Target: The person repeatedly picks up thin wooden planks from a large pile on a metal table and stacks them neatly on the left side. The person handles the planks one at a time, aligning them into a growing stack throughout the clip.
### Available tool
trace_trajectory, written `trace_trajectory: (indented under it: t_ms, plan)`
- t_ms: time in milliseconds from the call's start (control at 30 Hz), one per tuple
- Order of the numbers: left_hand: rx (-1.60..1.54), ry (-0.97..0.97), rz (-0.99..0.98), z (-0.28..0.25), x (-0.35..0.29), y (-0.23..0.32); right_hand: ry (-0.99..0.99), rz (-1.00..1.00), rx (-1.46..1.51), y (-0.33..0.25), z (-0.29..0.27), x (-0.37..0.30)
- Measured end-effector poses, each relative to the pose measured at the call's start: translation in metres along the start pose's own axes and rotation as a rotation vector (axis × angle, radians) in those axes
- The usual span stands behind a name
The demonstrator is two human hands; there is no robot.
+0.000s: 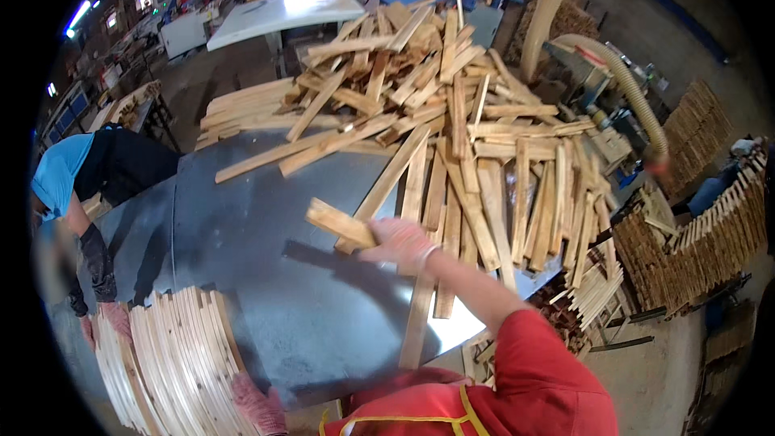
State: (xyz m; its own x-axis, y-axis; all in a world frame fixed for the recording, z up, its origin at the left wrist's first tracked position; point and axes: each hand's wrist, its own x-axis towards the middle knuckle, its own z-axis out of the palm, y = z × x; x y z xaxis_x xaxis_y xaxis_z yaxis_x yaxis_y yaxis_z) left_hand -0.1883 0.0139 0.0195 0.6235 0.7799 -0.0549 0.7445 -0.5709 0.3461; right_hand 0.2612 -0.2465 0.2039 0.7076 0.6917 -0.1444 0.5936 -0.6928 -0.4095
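Observation:
My right hand (400, 244), in a pinkish knit glove, is closed round one end of a short wooden strip (333, 220). It holds the strip over the metal table (299, 307), beside the big loose heap of wooden strips (404, 97). At the lower left, my left hand (260, 406), gloved alike, rests by the near right end of a tight row of pale wooden strips (182, 347). Its fingers look stretched out against the row, and I see nothing held in it.
A co-worker in a blue shirt (63, 173) bends over the table's left end, gloved hands (113, 321) on the row's far side. Stacked strips (694, 250) stand at the right, near a ribbed hose (630, 85). A white-topped table (282, 14) stands beyond the heap.

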Motion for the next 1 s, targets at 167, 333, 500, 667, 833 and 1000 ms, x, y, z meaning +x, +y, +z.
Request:
trace_trajectory:
  t_ms: [167,333,500,667,833,1000]
  plan:
    - [-0.766,-0.374,0.223,0.043,0.011,0.092,0.071,0.207,0.798,-0.1,0.106,-0.013]
    - [-0.505,-0.497,0.019,-0.011,0.006,0.127,-0.018,0.108,1.24,-0.148,0.179,-0.038]
    - [-0.039,-0.266,0.011,0.002,0.001,0.032,0.033,0.249,0.699,-0.043,0.174,-0.05]
    - [0.533,-0.161,-0.078,-0.031,0.001,-0.017,0.323,0.441,0.8,0.095,0.163,-0.087]
    - [0.61,-0.027,-0.005,-0.016,0.025,0.034,0.455,0.566,0.441,0.22,0.099,-0.084]
    - [0.294,0.049,0.381,0.049,0.099,0.17,0.395,0.643,-0.07,0.286,0.049,-0.052]
